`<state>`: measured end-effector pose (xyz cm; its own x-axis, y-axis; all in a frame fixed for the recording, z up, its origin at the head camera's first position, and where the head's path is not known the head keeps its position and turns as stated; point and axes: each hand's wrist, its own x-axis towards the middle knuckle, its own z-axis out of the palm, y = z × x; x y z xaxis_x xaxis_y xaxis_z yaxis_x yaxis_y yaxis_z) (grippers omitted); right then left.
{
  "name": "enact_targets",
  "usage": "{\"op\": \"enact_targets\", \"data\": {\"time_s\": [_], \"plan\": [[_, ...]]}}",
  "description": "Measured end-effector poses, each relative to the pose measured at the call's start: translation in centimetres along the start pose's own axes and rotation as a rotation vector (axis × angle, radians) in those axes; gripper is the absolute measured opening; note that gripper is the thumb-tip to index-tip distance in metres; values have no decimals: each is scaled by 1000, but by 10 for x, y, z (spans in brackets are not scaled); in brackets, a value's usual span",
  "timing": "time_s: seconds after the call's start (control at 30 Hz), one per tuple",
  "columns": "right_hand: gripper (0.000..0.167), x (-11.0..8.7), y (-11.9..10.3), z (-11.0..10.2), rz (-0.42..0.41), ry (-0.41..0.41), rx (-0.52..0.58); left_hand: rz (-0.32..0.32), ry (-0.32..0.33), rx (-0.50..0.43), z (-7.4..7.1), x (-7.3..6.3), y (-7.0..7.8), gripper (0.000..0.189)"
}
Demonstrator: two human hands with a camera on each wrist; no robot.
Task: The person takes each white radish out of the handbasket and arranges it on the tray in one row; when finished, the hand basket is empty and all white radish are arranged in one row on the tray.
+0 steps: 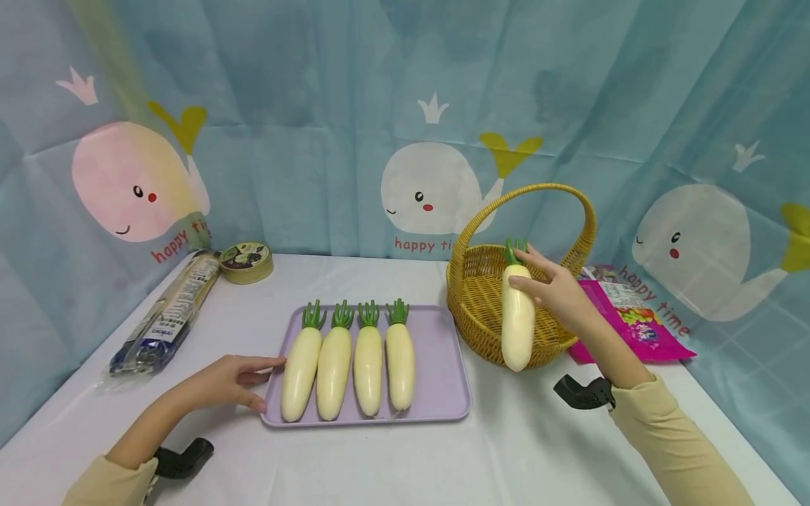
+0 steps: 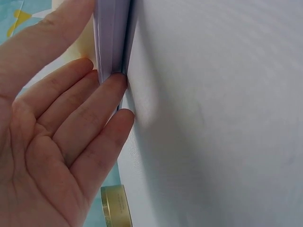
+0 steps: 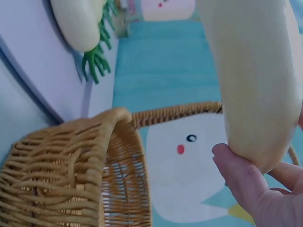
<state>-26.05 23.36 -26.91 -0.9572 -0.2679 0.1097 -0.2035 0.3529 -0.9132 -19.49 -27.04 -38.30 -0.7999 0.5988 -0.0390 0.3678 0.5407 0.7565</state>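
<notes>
My right hand (image 1: pixel 549 287) grips a white radish (image 1: pixel 518 323) near its green top, holding it upright above the front of a wicker basket (image 1: pixel 484 320). In the right wrist view that radish (image 3: pixel 258 80) fills the upper right, with the thumb and fingers around its top end; the leaves are hidden there. On a lilac tray (image 1: pixel 436 365) several more white radishes (image 1: pixel 333 369) lie side by side, green tops pointing away from me. My left hand (image 1: pixel 221 385) touches the tray's left edge with extended fingers. In the left wrist view its fingertips meet the tray rim (image 2: pixel 111 42).
A pink snack bag (image 1: pixel 635 323) lies right of the basket, partly behind my right forearm. Back left are a round gold tin (image 1: pixel 247 263) and a long plastic-wrapped package (image 1: pixel 166 313). The basket's tall handle (image 1: pixel 531 188) arches up before a blue curtain (image 1: pixel 304 176).
</notes>
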Motion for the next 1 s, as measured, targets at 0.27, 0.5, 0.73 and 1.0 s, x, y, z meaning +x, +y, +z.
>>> {"op": "enact_targets", "data": {"time_s": [0.27, 0.5, 0.73, 1.0], "plan": [[62, -9, -4, 6, -2, -76, 20, 2, -4, -13, 0, 0, 0, 75], [59, -18, -17, 15, -28, -157, -21, 7, -4, -8, 0, 1, 1, 75], [60, -25, -19, 29, -54, -222, 41, 12, 10, 12, -2, 1, -1, 75], [61, -21, -19, 48, -127, -265, 72, 37, 1, -3, 0, 0, -2, 75]]}}
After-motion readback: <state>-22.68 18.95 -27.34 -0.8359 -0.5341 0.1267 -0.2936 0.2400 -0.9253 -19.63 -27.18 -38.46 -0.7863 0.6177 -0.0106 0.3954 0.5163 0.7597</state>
